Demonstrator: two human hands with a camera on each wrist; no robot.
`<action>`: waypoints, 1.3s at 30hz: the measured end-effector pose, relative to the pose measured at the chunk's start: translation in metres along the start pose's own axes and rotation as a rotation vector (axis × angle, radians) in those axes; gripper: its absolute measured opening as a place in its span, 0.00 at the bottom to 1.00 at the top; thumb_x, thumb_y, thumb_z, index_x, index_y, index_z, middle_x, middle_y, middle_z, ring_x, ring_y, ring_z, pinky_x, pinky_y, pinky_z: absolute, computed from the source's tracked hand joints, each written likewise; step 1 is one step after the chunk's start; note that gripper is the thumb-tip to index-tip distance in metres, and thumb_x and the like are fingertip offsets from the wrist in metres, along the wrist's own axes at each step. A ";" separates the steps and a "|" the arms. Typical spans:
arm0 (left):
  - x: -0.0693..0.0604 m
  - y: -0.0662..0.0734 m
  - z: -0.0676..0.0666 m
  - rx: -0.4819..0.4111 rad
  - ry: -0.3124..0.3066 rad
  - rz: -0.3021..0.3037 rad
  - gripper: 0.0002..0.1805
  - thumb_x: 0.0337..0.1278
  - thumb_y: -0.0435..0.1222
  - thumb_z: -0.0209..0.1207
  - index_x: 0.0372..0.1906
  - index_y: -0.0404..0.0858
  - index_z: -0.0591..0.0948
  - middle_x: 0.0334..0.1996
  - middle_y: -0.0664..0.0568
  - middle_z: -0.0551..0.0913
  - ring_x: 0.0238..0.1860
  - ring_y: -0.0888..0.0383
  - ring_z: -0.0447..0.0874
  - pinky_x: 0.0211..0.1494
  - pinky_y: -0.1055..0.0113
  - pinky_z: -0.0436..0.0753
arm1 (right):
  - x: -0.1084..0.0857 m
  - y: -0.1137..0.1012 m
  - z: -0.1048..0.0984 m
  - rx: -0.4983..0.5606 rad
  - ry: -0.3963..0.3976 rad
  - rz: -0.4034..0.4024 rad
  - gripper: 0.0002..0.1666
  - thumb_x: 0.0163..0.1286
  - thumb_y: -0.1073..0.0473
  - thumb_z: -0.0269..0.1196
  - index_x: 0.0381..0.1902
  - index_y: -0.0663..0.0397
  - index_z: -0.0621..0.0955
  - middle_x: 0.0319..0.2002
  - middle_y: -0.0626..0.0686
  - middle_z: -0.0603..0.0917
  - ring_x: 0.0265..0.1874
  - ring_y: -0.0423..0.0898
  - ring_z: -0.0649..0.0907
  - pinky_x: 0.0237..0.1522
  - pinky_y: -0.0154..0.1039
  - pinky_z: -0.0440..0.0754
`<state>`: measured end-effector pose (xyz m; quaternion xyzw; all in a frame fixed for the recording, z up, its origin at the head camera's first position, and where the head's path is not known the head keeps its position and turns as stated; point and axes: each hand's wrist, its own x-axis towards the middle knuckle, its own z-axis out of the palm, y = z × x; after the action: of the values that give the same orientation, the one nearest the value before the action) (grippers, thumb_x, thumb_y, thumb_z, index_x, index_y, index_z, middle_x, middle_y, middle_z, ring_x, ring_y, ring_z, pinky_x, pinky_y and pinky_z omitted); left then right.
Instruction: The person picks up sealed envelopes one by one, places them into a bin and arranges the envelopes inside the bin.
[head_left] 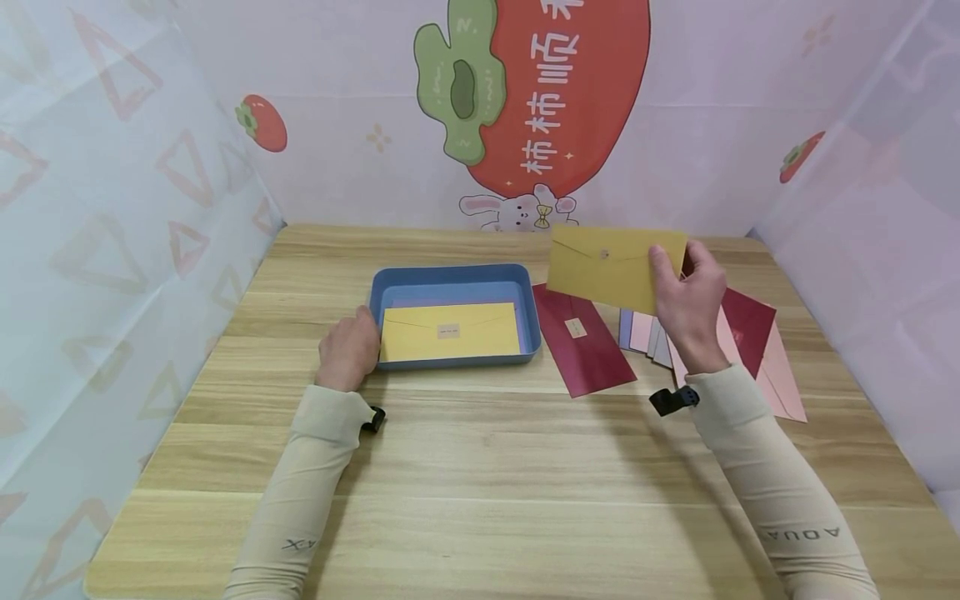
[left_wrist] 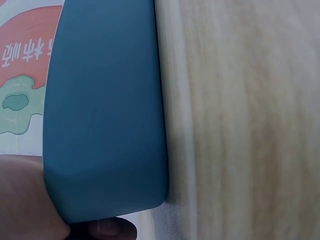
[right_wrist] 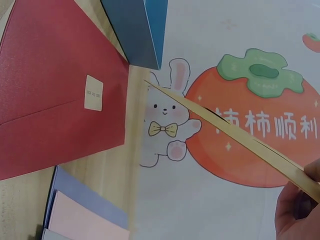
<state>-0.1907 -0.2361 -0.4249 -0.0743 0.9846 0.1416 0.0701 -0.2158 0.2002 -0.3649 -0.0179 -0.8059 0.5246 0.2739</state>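
Pinching a gold paper envelope [head_left: 609, 267], right hand [head_left: 688, 302]; left hand [head_left: 348, 348] grips blue rectangular tray [head_left: 454, 286]: yellow paper envelope [head_left: 450, 332] inside, burgundy paper envelope [head_left: 585, 342] right of it, seemingly waiting.

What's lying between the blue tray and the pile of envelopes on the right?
A dark red envelope with a cream label, as the head view shows.

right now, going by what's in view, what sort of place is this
Probably an indoor tabletop workspace, something like a small booth: a wood-grain table with printed sheeting along its back and both sides, and a blue tray and a dark red envelope on top.
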 end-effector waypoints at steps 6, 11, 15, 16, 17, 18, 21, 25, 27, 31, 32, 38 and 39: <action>0.000 0.000 -0.001 0.001 -0.005 0.001 0.15 0.82 0.33 0.34 0.52 0.28 0.70 0.44 0.26 0.83 0.46 0.32 0.86 0.44 0.39 0.84 | 0.002 0.000 -0.002 0.019 0.003 0.008 0.22 0.79 0.48 0.63 0.57 0.61 0.83 0.36 0.41 0.81 0.32 0.35 0.84 0.32 0.24 0.83; 0.000 0.000 -0.001 0.009 -0.006 0.000 0.15 0.83 0.34 0.34 0.52 0.28 0.70 0.44 0.26 0.83 0.44 0.34 0.87 0.44 0.39 0.84 | 0.003 -0.001 -0.004 0.044 -0.008 0.028 0.22 0.78 0.48 0.63 0.57 0.60 0.83 0.36 0.42 0.81 0.33 0.37 0.85 0.33 0.25 0.84; 0.001 0.000 0.000 0.006 -0.002 0.003 0.16 0.83 0.34 0.34 0.52 0.28 0.70 0.44 0.27 0.83 0.44 0.34 0.87 0.44 0.39 0.84 | 0.005 -0.002 -0.007 0.057 -0.022 0.051 0.22 0.79 0.48 0.63 0.57 0.58 0.83 0.37 0.43 0.81 0.33 0.38 0.85 0.33 0.26 0.85; 0.001 -0.001 0.000 0.004 -0.002 0.003 0.16 0.83 0.34 0.33 0.52 0.28 0.70 0.44 0.27 0.83 0.44 0.34 0.86 0.44 0.39 0.84 | 0.006 -0.002 -0.007 0.057 -0.025 0.056 0.21 0.79 0.47 0.63 0.57 0.58 0.83 0.36 0.43 0.81 0.33 0.38 0.85 0.33 0.26 0.85; 0.001 0.000 0.000 0.002 -0.001 0.004 0.16 0.83 0.34 0.33 0.52 0.28 0.70 0.44 0.26 0.83 0.44 0.34 0.87 0.44 0.39 0.84 | 0.006 -0.002 -0.008 0.057 -0.026 0.060 0.21 0.78 0.47 0.63 0.57 0.58 0.83 0.36 0.43 0.81 0.33 0.38 0.85 0.32 0.26 0.85; 0.001 0.000 0.000 0.001 0.000 0.003 0.16 0.83 0.34 0.33 0.52 0.28 0.70 0.44 0.27 0.83 0.44 0.34 0.86 0.44 0.39 0.84 | 0.006 -0.002 -0.008 0.054 -0.028 0.065 0.22 0.78 0.47 0.63 0.57 0.58 0.83 0.36 0.43 0.81 0.33 0.38 0.85 0.32 0.26 0.85; 0.001 0.000 0.001 -0.001 0.002 0.001 0.16 0.83 0.34 0.33 0.52 0.28 0.70 0.45 0.26 0.83 0.46 0.32 0.87 0.46 0.38 0.84 | 0.007 -0.003 -0.009 0.053 -0.027 0.078 0.22 0.78 0.47 0.63 0.58 0.57 0.83 0.36 0.43 0.81 0.33 0.37 0.85 0.32 0.26 0.85; 0.002 0.000 0.002 -0.003 0.004 0.001 0.16 0.83 0.34 0.33 0.52 0.28 0.70 0.46 0.25 0.83 0.48 0.30 0.86 0.47 0.37 0.84 | 0.007 -0.004 -0.009 0.057 -0.033 0.087 0.23 0.78 0.46 0.63 0.59 0.57 0.83 0.37 0.43 0.81 0.33 0.36 0.86 0.33 0.26 0.85; 0.002 0.000 0.001 -0.003 0.004 0.003 0.16 0.82 0.34 0.33 0.52 0.28 0.70 0.46 0.25 0.82 0.49 0.30 0.86 0.47 0.37 0.84 | 0.007 -0.004 -0.009 0.064 -0.038 0.090 0.24 0.78 0.45 0.63 0.59 0.57 0.83 0.37 0.44 0.81 0.33 0.37 0.86 0.33 0.26 0.86; 0.001 0.000 0.000 -0.001 -0.001 0.002 0.16 0.83 0.34 0.33 0.53 0.28 0.69 0.46 0.25 0.82 0.49 0.31 0.86 0.47 0.37 0.84 | 0.006 -0.004 -0.009 0.081 -0.050 0.105 0.24 0.78 0.45 0.62 0.59 0.56 0.83 0.38 0.45 0.82 0.33 0.37 0.86 0.33 0.27 0.86; 0.002 0.000 0.000 -0.001 -0.003 0.001 0.16 0.83 0.35 0.33 0.54 0.28 0.70 0.46 0.26 0.82 0.49 0.31 0.86 0.47 0.37 0.84 | 0.006 -0.004 -0.009 0.089 -0.053 0.110 0.23 0.78 0.45 0.62 0.59 0.57 0.83 0.38 0.45 0.82 0.33 0.38 0.86 0.33 0.28 0.87; 0.002 -0.001 0.000 0.005 -0.013 -0.002 0.16 0.83 0.34 0.33 0.54 0.27 0.69 0.47 0.25 0.82 0.49 0.30 0.86 0.48 0.37 0.84 | 0.005 -0.005 -0.008 0.108 -0.078 0.139 0.24 0.78 0.45 0.63 0.59 0.58 0.83 0.38 0.45 0.82 0.33 0.37 0.86 0.32 0.28 0.87; 0.002 -0.001 -0.001 0.006 -0.014 -0.002 0.16 0.83 0.34 0.33 0.54 0.27 0.69 0.47 0.25 0.82 0.49 0.30 0.86 0.48 0.37 0.84 | 0.005 -0.005 -0.008 0.107 -0.084 0.145 0.24 0.78 0.45 0.63 0.59 0.58 0.83 0.38 0.45 0.82 0.33 0.37 0.86 0.32 0.28 0.87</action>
<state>-0.1921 -0.2370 -0.4248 -0.0742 0.9845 0.1389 0.0772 -0.2149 0.2061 -0.3561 -0.0393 -0.7841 0.5856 0.2017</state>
